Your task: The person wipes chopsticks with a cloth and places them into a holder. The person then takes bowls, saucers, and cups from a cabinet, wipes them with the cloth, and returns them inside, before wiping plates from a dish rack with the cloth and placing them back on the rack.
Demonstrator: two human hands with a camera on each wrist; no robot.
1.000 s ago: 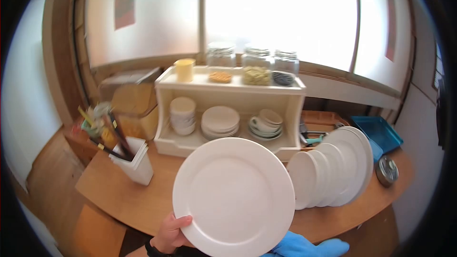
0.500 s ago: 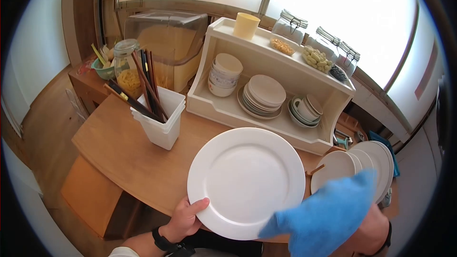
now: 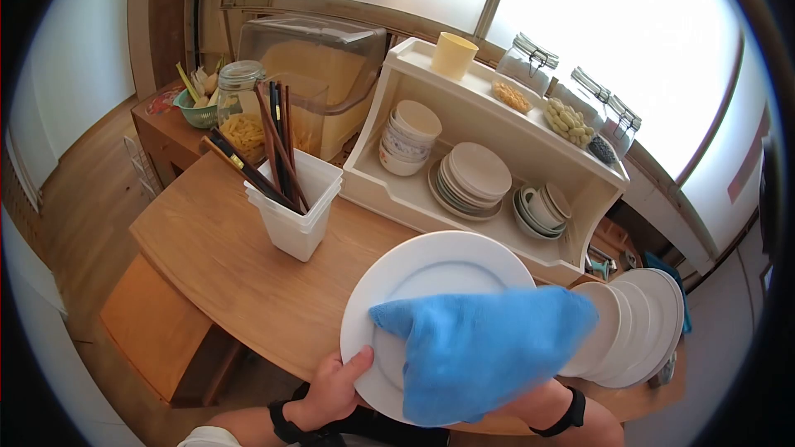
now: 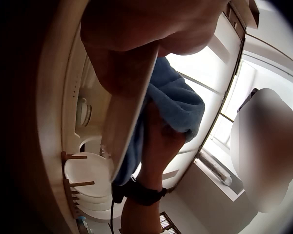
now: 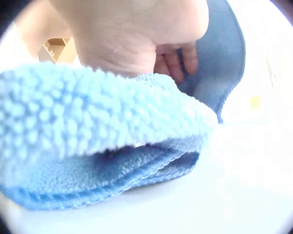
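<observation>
My left hand (image 3: 335, 389) grips a large white plate (image 3: 389, 281) at its lower left rim, the thumb on top. Held over the table's front edge, the plate tilts toward the head camera. A blue towelling cloth (image 3: 489, 339) covers much of the plate's face. My right hand (image 3: 530, 401) is mostly hidden under the cloth in the head view. The right wrist view has its curled fingers (image 5: 173, 66) among the folds, holding the cloth. From the left wrist, the plate (image 4: 132, 117) appears edge-on, the cloth (image 4: 178, 102) and right hand (image 4: 161, 146) against its face.
Several white plates (image 3: 633, 327) stand in a rack at the right. Behind is a cream shelf (image 3: 455, 236) with bowls (image 3: 406, 141), stacked plates (image 3: 476, 174) and cups (image 3: 542, 207); jars (image 3: 526, 62) line its top. A white container (image 3: 298, 232) of chopsticks stands at the left.
My right hand has brought the blue cloth in from the right onto the plate. The head view has turned left and down. My left hand has kept its grip on the plate.
</observation>
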